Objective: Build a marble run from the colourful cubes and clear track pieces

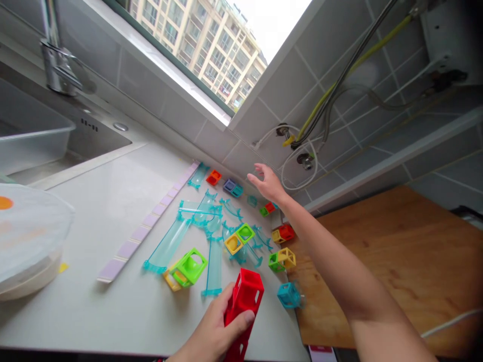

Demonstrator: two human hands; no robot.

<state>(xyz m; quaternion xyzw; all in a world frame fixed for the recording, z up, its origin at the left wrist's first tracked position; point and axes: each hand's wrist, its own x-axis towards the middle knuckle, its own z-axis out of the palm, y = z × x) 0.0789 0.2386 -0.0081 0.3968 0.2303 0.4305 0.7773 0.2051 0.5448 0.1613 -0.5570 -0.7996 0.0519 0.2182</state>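
At the counter's front, my left hand is wrapped around a red hollow block tower, tilted upward. My right hand reaches out over the back of the counter with fingers apart and nothing in them. Below it sit a red and green block pair and a small teal piece. A purple and blue block pair and an orange-red block lie to its left. Clear teal track pieces are spread in the middle, with a yellow and green block pair among them.
Green and yellow blocks stand near the front. Along the wooden board are red-yellow blocks, green-yellow blocks and a blue block. A lilac strip, covered round container and sink are leftward.
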